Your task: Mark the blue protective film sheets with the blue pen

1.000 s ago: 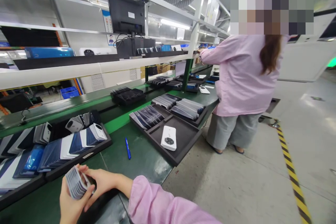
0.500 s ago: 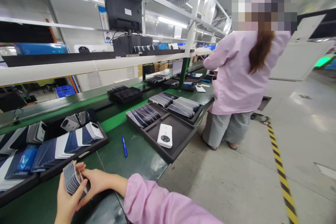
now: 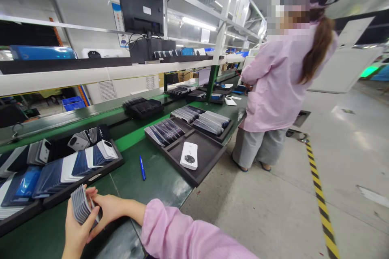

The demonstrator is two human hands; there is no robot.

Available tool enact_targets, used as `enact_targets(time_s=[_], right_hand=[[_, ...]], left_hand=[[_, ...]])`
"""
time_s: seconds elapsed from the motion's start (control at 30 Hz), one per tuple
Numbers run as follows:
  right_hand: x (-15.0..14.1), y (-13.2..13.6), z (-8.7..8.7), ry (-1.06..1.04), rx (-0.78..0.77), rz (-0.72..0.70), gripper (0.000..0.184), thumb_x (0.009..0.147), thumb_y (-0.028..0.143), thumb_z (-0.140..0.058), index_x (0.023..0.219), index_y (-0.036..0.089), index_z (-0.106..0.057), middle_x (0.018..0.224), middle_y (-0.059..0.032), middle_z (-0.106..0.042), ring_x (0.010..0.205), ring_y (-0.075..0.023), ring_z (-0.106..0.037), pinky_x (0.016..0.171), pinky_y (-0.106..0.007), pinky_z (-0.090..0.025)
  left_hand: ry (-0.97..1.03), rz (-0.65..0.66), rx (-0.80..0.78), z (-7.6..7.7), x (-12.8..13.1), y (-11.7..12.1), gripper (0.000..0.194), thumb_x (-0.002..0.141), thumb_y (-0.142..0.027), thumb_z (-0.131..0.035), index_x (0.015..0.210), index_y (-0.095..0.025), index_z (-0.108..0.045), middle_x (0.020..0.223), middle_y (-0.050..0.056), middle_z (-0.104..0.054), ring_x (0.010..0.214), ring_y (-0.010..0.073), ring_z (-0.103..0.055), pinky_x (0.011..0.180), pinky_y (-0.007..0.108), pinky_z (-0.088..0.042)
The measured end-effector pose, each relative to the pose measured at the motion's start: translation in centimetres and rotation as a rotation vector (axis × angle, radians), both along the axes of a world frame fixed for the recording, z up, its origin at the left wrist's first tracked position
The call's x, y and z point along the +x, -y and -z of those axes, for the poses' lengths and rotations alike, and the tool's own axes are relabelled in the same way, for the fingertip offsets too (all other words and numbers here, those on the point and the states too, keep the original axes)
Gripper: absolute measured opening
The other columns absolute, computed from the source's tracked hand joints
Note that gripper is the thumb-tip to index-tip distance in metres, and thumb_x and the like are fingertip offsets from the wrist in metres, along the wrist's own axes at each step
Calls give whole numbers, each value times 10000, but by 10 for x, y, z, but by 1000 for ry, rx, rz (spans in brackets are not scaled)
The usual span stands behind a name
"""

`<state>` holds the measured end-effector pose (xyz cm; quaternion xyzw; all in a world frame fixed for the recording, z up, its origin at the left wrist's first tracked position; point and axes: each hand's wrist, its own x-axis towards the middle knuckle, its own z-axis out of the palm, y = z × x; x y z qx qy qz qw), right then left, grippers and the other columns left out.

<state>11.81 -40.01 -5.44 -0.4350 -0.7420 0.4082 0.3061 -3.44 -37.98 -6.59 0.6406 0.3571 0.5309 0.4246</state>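
Note:
A stack of phone back covers (image 3: 80, 205) is held upright on edge between both hands, low at the left. My left hand (image 3: 74, 232) wraps around its near side, thumb across the front. My right hand (image 3: 106, 210) closes on the stack's right side, fingertips reaching over the top. Just beyond the hands lies a black tray (image 3: 105, 173) packed with white and dark blue covers. A blue pen (image 3: 142, 168) rests on the green bench (image 3: 130, 182). Further right, a white phone cover (image 3: 189, 155) with a round black camera ring lies in a black divided tray (image 3: 209, 158).
Rows of covers (image 3: 165, 131) fill other compartments of the divided tray. Dark pieces sit in another tray (image 3: 142, 109) behind. A shelf (image 3: 115, 73) with a monitor (image 3: 139, 8) runs above the bench. A co-worker in pink (image 3: 273, 85) stands at the right, beside the bench.
The co-worker's head and body have turned and shifted slightly. My view has moved a little; both hands keep their hold on the stack.

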Motion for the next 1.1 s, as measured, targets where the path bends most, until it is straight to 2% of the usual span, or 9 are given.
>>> enact_targets(time_s=[0.1,0.2,0.4,0.5,0.67,0.77,1.1], right_hand=[[0,-1,1,101,17,-42,1197,517,321,-979,1502,212,-307,1417,-143,-514,1240,-352,-561,1043,-391,-453],[0,-2,1,110,41,-37,1157,557,311,-962,1499,226,-296,1424,-130,-512,1235,-338,-568,1035,-373,-456],[1,2,-6,132,44,-61,1269,511,254,-976,1537,208,-230,1485,-156,-460,1282,-357,-534,1073,-384,-429],[1,3,-8,148,42,-56,1230,506,238,-976,1515,211,-272,1473,-141,-473,1271,-347,-546,1065,-365,-435],[1,1,-5,165,66,-64,1165,538,211,-963,1494,203,-297,1440,-136,-501,1245,-339,-568,1039,-350,-455],[1,0,-3,171,79,-72,1162,547,188,-956,1498,189,-289,1444,-148,-499,1242,-341,-570,1044,-360,-454],[1,4,-10,167,57,-50,1229,513,232,-974,1511,186,-258,1469,-162,-474,1270,-352,-548,1059,-364,-438]], left_hand=[[5,-1,0,-1,1,1,796,550,-470,-869,1220,-193,-542,1081,102,-692,1026,310,-686,991,499,-532],[20,-18,17,-5,3,5,788,576,-495,-853,1232,-196,-536,1088,100,-684,1033,301,-679,1009,494,-517],[46,-63,8,-16,14,22,752,591,-576,-825,1190,-202,-565,1071,86,-674,997,278,-671,1000,465,-516],[67,-95,52,-16,17,26,706,641,-581,-790,1202,-216,-566,1076,78,-670,1006,266,-661,1030,464,-493],[28,-85,50,-6,11,14,726,573,-545,-824,1164,-207,-572,1042,95,-682,973,298,-679,966,489,-527],[21,-90,57,-4,10,10,722,574,-533,-817,1172,-209,-573,1049,100,-682,980,305,-677,984,517,-511],[25,-94,1,-24,13,20,822,412,-492,-882,1117,-203,-574,1020,106,-687,956,327,-679,1023,579,-470]])
